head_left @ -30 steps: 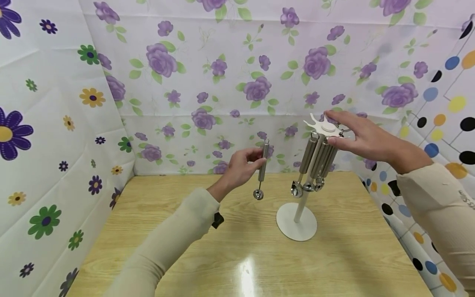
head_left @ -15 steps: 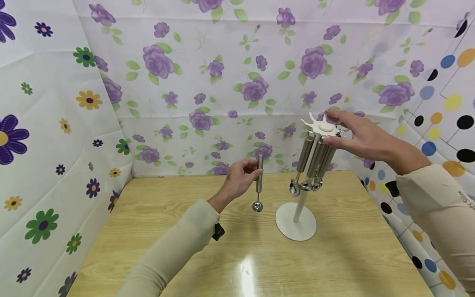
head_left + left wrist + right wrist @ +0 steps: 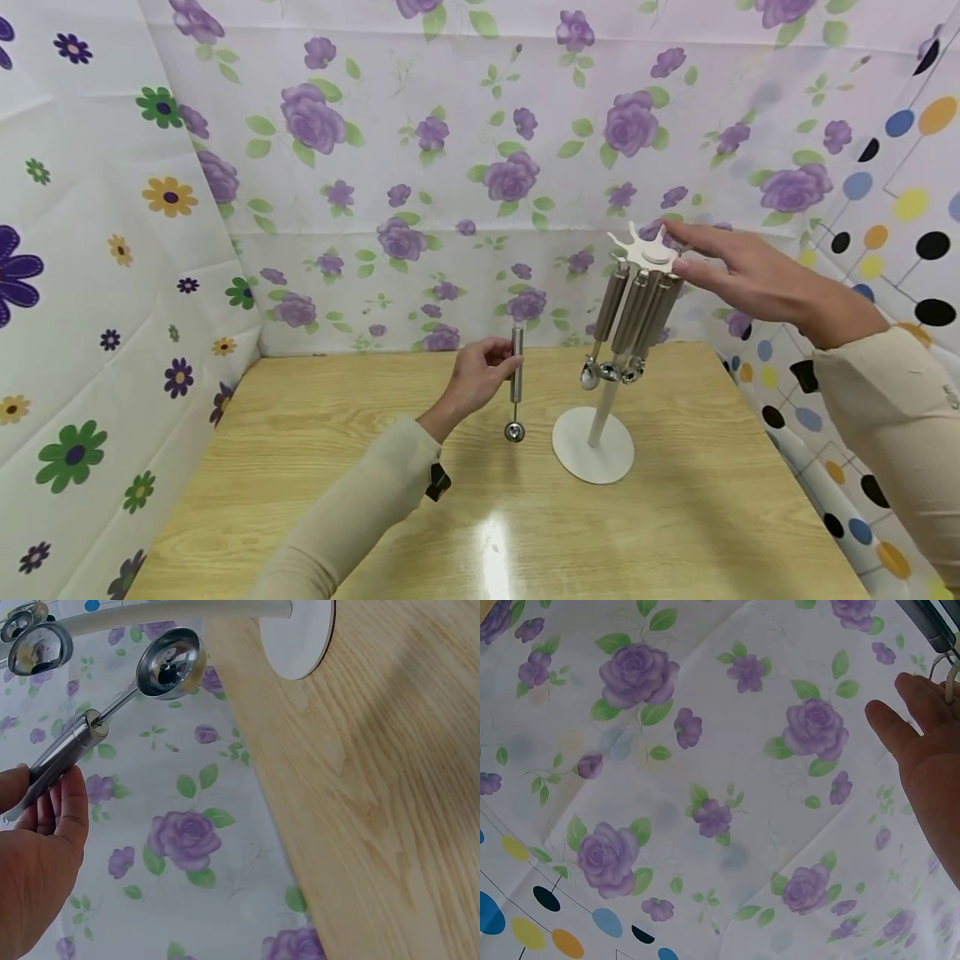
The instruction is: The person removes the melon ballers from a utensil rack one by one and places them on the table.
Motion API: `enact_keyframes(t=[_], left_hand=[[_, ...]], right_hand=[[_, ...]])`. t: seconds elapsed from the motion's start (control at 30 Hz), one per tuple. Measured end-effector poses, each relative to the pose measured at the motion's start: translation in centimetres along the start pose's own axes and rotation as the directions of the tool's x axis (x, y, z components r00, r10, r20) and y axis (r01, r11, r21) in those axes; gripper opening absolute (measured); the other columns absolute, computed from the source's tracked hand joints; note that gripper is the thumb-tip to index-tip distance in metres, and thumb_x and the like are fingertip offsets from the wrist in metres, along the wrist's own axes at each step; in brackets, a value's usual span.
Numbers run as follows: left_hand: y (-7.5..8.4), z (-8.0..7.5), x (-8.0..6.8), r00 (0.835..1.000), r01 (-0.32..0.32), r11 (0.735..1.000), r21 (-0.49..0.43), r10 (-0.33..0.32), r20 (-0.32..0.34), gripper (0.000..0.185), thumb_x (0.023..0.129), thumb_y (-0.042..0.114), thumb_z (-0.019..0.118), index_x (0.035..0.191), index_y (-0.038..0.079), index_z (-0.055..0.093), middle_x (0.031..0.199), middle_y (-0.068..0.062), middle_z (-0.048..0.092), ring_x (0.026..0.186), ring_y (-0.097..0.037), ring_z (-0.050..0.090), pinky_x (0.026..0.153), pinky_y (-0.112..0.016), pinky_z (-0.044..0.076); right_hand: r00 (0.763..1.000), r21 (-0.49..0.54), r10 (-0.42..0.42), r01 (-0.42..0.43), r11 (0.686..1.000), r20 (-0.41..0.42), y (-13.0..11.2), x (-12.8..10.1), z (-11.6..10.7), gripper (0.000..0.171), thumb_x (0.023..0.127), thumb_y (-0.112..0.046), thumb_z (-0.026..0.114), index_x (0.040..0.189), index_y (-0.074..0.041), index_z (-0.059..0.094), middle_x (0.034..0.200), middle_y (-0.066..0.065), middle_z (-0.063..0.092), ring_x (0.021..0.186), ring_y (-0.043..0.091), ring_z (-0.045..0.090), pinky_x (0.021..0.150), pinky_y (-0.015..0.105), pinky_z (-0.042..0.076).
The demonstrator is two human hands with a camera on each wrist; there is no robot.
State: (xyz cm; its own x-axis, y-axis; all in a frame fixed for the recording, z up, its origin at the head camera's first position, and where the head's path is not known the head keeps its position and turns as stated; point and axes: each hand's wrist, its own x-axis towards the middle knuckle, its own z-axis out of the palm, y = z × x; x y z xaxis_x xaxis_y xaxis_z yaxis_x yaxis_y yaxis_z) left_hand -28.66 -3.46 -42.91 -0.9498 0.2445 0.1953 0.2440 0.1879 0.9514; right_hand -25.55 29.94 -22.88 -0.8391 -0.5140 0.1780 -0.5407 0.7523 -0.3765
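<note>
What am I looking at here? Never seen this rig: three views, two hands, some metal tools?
No machine: a person works with bare hands and wears three cameras. The head view looks down at a wooden table inside flowered walls. The left wrist view shows the left hand, whose grip pinches the handle of a small steel scoop, held upright above the table. The right wrist view shows mostly wall and the right hand, whose straight fingers rest on the top of a white stand. Three similar steel tools hang from that top.
</note>
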Motion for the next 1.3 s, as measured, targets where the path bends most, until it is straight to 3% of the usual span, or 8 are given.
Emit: enact_keyframes(t=[0.1, 0.23, 0.57, 0.73, 0.97, 1.3], left_hand=[[-0.5, 0.2, -0.2, 1.000, 0.020, 1.000, -0.002, -0.020, -0.006, 0.022, 0.094, 0.007, 0.070, 0.113, -0.004, 0.068, 0.096, -0.014, 0.066, 0.084, -0.021, 0.066, 0.076, -0.031, 0.060], [-1.2, 0.6, -0.5, 0.999, 0.037, 0.999, -0.016, -0.037, -0.010, 0.022, 0.095, 0.007, 0.070, 0.114, -0.005, 0.068, 0.095, -0.013, 0.065, 0.083, -0.020, 0.066, 0.076, -0.033, 0.061], [-2.8, 1.5, -1.3, 0.995, 0.092, 0.994, -0.054, -0.094, -0.034, 0.023, 0.094, 0.006, 0.070, 0.114, -0.006, 0.068, 0.094, -0.011, 0.065, 0.080, -0.015, 0.065, 0.073, -0.029, 0.060], [-3.6, 1.9, -1.7, 0.992, 0.118, 0.991, -0.070, -0.121, -0.030, 0.023, 0.095, 0.008, 0.070, 0.114, -0.006, 0.068, 0.095, -0.011, 0.065, 0.080, -0.015, 0.065, 0.077, -0.037, 0.061], [-4.8, 2.4, -2.2, 0.985, 0.163, 0.982, -0.100, -0.167, -0.040, 0.023, 0.095, 0.008, 0.071, 0.113, -0.006, 0.068, 0.095, -0.011, 0.065, 0.079, -0.013, 0.066, 0.076, -0.036, 0.061], [-5.6, 3.0, -2.5, 0.984, 0.176, 0.982, -0.063, -0.178, -0.030, 0.025, 0.097, 0.010, 0.068, 0.115, -0.006, 0.067, 0.097, -0.013, 0.065, 0.083, -0.020, 0.068, 0.075, -0.034, 0.061]], right_hand=[[0.999, -0.003, -0.047, 0.047, 0.999, -0.008, -0.1, 0.1, 0.0, 0.061, 0.106, -0.030, 0.047, 0.161, -0.019, 0.021, 0.166, 0.004, 0.013, 0.148, 0.041, 0.017, 0.112, 0.069, 0.017], [0.995, -0.017, -0.097, 0.097, 0.995, -0.022, 0.0, 0.2, 0.2, 0.059, 0.106, -0.027, 0.047, 0.159, -0.013, 0.025, 0.166, 0.005, 0.015, 0.149, 0.040, 0.016, 0.114, 0.068, 0.015], [0.996, -0.035, -0.074, 0.072, 0.997, -0.053, 0.2, -0.3, 0.3, 0.055, 0.107, -0.029, 0.046, 0.156, -0.008, 0.033, 0.164, 0.012, 0.023, 0.148, 0.043, 0.018, 0.112, 0.070, 0.016], [0.994, -0.031, -0.090, 0.088, 0.996, -0.068, 0.1, -0.2, 0.5, 0.053, 0.107, -0.027, 0.046, 0.154, -0.004, 0.038, 0.162, 0.016, 0.026, 0.146, 0.044, 0.021, 0.109, 0.071, 0.020], [0.992, -0.026, -0.105, 0.103, 0.994, -0.072, 0.0, 0.0, 0.8, 0.049, 0.107, -0.030, 0.046, 0.151, -0.008, 0.045, 0.161, 0.015, 0.028, 0.146, 0.044, 0.023, 0.108, 0.071, 0.022], [0.989, 0.005, -0.089, 0.091, 0.996, -0.121, -0.1, -0.4, 0.9, 0.043, 0.106, -0.026, 0.051, 0.141, -0.002, 0.053, 0.161, 0.011, 0.030, 0.145, 0.042, 0.026, 0.108, 0.070, 0.026]])
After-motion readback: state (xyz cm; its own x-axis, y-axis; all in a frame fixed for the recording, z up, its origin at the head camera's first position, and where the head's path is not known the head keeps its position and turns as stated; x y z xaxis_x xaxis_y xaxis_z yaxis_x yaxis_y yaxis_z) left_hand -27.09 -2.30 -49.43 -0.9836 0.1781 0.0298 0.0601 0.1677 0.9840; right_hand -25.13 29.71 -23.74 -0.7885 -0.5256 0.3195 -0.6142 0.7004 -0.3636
